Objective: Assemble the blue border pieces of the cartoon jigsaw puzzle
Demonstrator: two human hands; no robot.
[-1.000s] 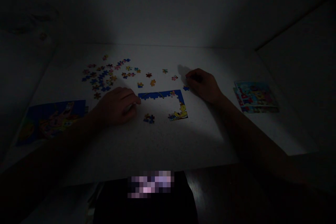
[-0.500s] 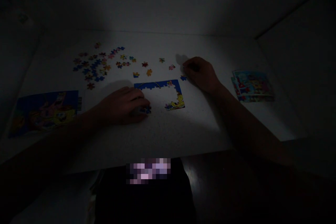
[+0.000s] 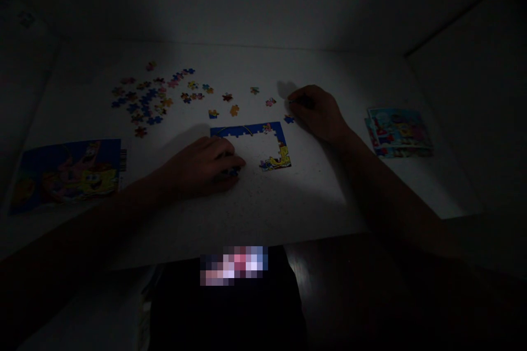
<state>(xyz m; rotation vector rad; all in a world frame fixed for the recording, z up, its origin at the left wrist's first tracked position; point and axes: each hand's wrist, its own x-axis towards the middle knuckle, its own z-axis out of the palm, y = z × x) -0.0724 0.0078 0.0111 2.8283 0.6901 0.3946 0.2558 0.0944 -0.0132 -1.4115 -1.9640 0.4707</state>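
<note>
A partly joined blue puzzle frame point(image 3: 263, 132) lies in the lit middle of the white table point(image 3: 255, 203). My left hand point(image 3: 203, 165) rests just left of it, fingers curled over a small clump of joined pieces point(image 3: 234, 171) that barely shows at the fingertips. My right hand point(image 3: 319, 112) sits at the frame's upper right corner with its fingers curled, beside a loose blue piece point(image 3: 289, 119). Whatever it pinches is too dark to name. Several loose pieces point(image 3: 152, 96) lie scattered at the upper left.
A cartoon picture sheet point(image 3: 68, 173) lies at the left edge of the table. A small stack of printed cards or a box point(image 3: 397, 131) sits at the right. The room is dark; the table's near edge is close to my body.
My left hand slid right, from the frame's left end onto the small clump of joined pieces, covering most of it. My right hand stayed put. The view shifted slightly.
</note>
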